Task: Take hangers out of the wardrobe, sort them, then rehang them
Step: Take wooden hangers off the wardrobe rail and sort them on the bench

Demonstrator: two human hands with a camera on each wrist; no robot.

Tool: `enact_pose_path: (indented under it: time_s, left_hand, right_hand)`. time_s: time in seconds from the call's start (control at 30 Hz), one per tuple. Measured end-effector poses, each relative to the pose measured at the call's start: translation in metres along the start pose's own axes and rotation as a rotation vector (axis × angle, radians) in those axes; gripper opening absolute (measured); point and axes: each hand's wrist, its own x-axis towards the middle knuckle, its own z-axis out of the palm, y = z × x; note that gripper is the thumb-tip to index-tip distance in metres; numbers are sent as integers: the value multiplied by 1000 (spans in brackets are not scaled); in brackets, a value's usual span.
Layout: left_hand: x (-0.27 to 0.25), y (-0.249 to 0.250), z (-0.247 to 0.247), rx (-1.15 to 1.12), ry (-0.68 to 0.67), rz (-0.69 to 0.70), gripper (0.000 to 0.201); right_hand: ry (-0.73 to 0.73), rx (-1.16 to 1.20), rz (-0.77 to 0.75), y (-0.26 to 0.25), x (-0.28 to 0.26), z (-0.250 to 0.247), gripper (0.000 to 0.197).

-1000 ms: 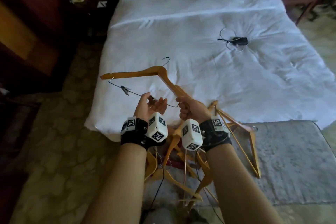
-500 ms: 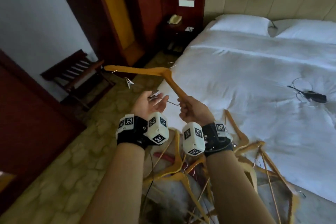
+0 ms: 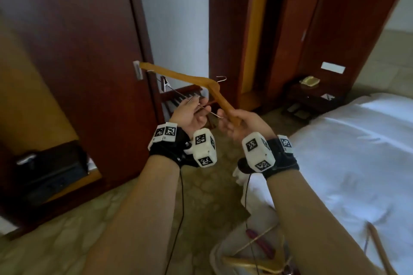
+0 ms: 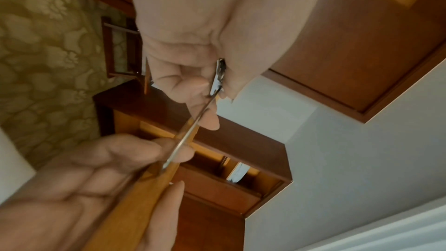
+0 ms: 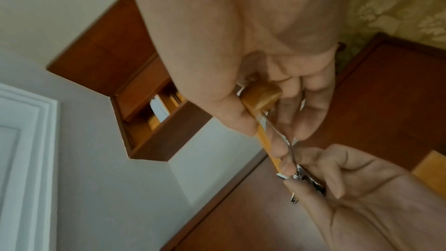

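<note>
A wooden hanger (image 3: 192, 81) with a metal hook and a thin clip bar is held in the air before me. My right hand (image 3: 237, 124) grips the end of one wooden arm (image 5: 262, 95). My left hand (image 3: 192, 109) pinches a metal clip (image 4: 218, 77) on the wire bar (image 4: 188, 135) between thumb and fingers. A second clip (image 3: 165, 83) hangs free near the hanger's far end. The open wardrobe (image 3: 266, 35) stands ahead, its inside dark. More wooden hangers (image 3: 257, 262) lie low at the bottom edge by the bed.
Dark wooden doors (image 3: 85, 56) fill the left. A luggage rack (image 3: 185, 98) stands behind the hanger. A nightstand with a phone (image 3: 309, 80) is beside the white bed (image 3: 357, 152) on the right. A black box (image 3: 51, 169) sits in a low niche at left. Patterned floor lies below.
The view has swung from the bed leftwards to the wardrobe and doors. Both hands keep their hold on the same hanger, which has risen with them.
</note>
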Motion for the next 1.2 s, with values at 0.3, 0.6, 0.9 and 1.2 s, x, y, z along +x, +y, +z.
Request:
enact_pose_path:
  time_s: [0.3,0.6,0.9,1.2]
  left_hand:
    - [-3,142,-117,-22,-14,104,5]
    - [-25,264,-204,374,241,159,13]
    - [-28,362,-272,655,518,178,17]
    - [-3,454,-311,728,567,337,15]
  right_hand:
    - [-169,-25,74,55,104,153,5]
    - [-134,-116,13,95,165,307,22]
    - [-113,-422,-96,129,237,411,14]
    - [-240,-663,-226,161,330,485,14]
